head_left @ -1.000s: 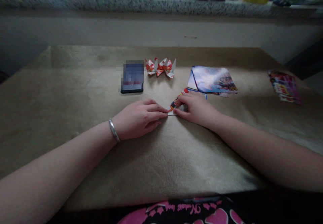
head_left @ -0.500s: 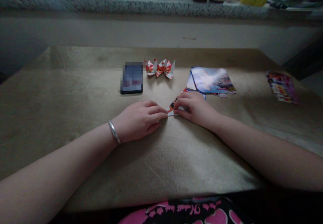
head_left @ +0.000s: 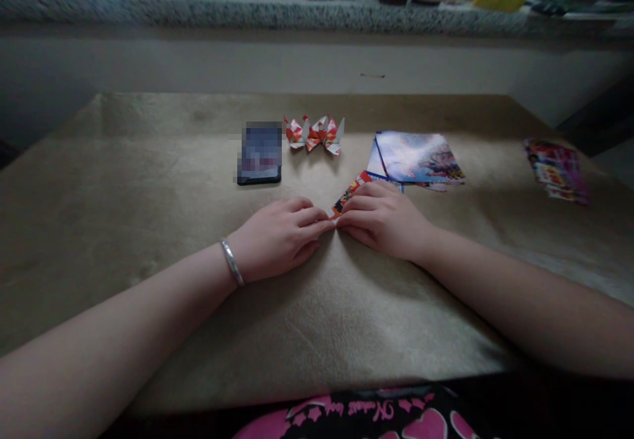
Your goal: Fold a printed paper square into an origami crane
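Note:
A folded piece of printed paper [head_left: 351, 190], red and orange with dark markings, lies on the table between my hands, mostly covered by my right hand. My left hand [head_left: 280, 236], with a silver bangle at its wrist, has its fingertips pressed together at the paper's near left corner. My right hand [head_left: 384, 220] rests over the paper, its fingers bent and closed on the near edge. The fingertips of both hands almost meet. Beyond them stand several folded paper cranes [head_left: 314, 136] in red and white.
A phone [head_left: 261, 155] with a blurred screen lies left of the cranes. A stack of picture sheets [head_left: 421, 157] is behind my right hand. Several colourful cards [head_left: 557, 169] lie far right on the tan table [head_left: 163, 228]. A stone sill [head_left: 297, 13] holding bottles runs behind.
My left hand has slid slightly right along the paper's edge. My right fingers have come down over the near edge, covering the white part, while more of the red strip shows.

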Demonstrator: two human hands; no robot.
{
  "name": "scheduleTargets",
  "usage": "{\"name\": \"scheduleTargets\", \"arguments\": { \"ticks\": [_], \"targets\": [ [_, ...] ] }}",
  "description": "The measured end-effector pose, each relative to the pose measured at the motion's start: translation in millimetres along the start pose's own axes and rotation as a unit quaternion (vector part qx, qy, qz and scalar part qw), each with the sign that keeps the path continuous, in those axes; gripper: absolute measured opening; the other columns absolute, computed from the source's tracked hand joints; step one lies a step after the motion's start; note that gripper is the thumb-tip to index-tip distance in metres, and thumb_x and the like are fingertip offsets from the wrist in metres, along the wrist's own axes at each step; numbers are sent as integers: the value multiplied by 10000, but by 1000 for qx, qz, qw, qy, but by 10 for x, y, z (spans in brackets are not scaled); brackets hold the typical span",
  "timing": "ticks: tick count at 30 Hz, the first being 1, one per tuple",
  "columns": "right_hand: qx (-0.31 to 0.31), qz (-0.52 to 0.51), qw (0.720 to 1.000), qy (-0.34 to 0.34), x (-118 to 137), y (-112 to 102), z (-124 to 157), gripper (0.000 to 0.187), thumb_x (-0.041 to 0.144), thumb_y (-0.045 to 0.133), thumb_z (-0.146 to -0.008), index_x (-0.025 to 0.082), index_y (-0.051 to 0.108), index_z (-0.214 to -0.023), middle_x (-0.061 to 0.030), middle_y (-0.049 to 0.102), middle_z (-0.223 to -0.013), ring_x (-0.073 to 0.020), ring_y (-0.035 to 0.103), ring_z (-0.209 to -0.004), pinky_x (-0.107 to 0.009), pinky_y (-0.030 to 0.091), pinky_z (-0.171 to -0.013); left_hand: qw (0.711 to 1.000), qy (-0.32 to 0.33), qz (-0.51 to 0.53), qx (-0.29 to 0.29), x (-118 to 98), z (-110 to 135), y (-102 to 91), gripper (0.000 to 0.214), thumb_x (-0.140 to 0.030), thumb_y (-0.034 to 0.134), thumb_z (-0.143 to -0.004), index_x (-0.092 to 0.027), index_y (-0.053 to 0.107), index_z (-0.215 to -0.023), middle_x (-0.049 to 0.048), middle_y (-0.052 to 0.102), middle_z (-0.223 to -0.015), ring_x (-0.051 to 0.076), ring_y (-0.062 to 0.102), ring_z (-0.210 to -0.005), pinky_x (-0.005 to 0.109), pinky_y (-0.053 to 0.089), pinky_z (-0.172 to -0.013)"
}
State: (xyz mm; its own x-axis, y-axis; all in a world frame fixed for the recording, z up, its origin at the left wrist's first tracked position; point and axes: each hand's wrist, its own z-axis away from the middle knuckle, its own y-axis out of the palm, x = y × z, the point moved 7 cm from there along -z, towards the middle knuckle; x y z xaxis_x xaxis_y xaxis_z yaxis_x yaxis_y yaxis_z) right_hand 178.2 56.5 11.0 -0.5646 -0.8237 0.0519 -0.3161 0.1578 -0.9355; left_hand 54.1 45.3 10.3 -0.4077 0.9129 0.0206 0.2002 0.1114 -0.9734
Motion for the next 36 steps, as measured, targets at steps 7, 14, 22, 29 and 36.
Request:
{"name": "scheduleTargets", "arguments": {
  "ticks": [7,14,22,29,36],
  "targets": [
    [16,0,1000,-6,18,57,-11,288,295,432,-966,243,714,-985,-57,706,-966,-205,564,-889,-343,409,-774,1000,3,-2,3,7,6,-6,263,-232,492,-909,-164,615,-1132,71,667,-1090,220,579,-980,359,523,-858],
    [20,-20,1000,-11,50,59,-46,290,242,434,-956,222,723,-981,-68,709,-970,-199,580,-871,-322,435,-733,1000,2,0,2,8,3,-17,269,-238,499,-908,-154,605,-1140,80,656,-1105,222,573,-975,360,512,-871],
    [32,-25,999,-12,59,72,-54,276,228,446,-941,228,719,-981,-68,699,-985,-198,570,-885,-319,432,-748,1000,5,9,11,43,14,6,260,-245,482,-910,-172,603,-1129,64,653,-1145,237,559,-1016,384,488,-898],
    [18,-19,999,-24,58,53,-13,276,232,442,-948,227,717,-975,-62,690,-970,-195,555,-868,-311,424,-736,998,12,51,26,83,19,-19,224,-206,444,-924,-178,629,-1046,51,668,-1134,205,581,-1009,333,503,-872],
    [4,-10,999,-31,56,59,6,249,222,470,-934,217,719,-939,-63,688,-931,-184,552,-835,-299,407,-704,996,7,89,23,119,33,-61,256,-121,431,-888,-177,646,-1016,54,675,-1136,190,599,-1021,320,512,-878]
  ]
}}
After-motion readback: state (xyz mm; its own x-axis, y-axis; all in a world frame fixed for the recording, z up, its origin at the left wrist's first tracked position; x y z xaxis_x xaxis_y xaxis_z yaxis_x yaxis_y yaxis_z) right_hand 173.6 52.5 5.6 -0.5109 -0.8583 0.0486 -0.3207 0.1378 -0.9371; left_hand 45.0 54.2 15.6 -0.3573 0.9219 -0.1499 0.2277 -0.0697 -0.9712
